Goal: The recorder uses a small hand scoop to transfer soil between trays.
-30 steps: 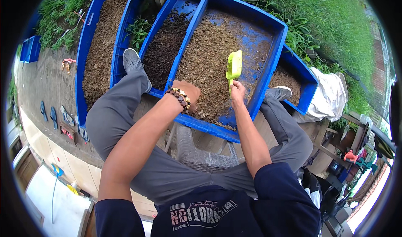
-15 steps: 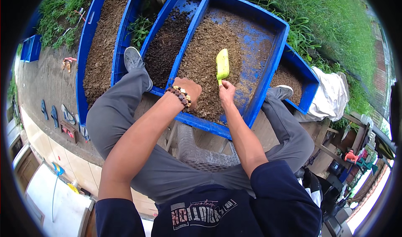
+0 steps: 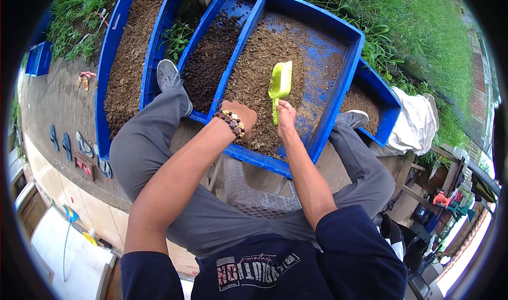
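In my right hand [image 3: 286, 114] is the handle of a yellow-green scoop [image 3: 281, 80], its bowl pointing away from me above the middle tray. The bowl looks almost bare inside. My left hand [image 3: 241, 114], with bead bracelets at the wrist, is curled over the near left part of the same blue tray [image 3: 312, 1]. Its fingers point down and are mostly hidden, so whatever they hold cannot be seen. Beneath both hands lies coarse brown crumbly material [image 3: 264, 51], thick on the left and thin on the right, where the blue bottom shows.
Left of the middle tray stands a blue tray of darker material [image 3: 211, 56]; farther left, a long blue tray [image 3: 108, 77] holds brown material. Another blue tray [image 3: 389, 122] stands to the right beside a white sack [image 3: 415, 122]. My shoes flank the middle tray. Grass grows behind.
The scoop has turned in my right hand and come slightly nearer, so more of its bowl and handle shows. My left hand stays almost in place.
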Motion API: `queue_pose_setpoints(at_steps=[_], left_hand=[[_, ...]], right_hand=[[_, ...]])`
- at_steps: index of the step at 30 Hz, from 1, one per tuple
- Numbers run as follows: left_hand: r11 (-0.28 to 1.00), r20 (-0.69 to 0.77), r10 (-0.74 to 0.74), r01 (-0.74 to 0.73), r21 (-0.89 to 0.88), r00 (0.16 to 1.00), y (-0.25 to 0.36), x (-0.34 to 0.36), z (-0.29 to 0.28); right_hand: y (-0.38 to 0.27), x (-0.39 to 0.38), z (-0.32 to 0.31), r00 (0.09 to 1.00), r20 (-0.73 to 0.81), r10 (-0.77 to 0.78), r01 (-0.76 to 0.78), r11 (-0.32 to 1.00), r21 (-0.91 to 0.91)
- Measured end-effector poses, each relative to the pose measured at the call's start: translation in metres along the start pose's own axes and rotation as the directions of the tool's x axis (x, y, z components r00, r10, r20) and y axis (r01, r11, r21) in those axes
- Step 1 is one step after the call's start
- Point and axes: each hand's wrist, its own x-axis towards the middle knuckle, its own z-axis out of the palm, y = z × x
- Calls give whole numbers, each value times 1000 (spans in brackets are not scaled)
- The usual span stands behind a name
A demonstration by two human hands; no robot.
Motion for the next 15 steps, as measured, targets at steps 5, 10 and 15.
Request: queue_pose_setpoints(at_steps=[5,10,15], left_hand=[[999,210,12,-22,43,978,-4,-2,-1],[996,222,27,-45,79,975,1,-2,-9],[999,151,25,-32,43,988,-6,-3,-3]], right_hand=[[-41,-4,82,956,-96,-279,257,947,-192],[-61,1,119,818,143,-557,553,693,-462],[-33,0,68,925,-241,-293,265,953,-144]])
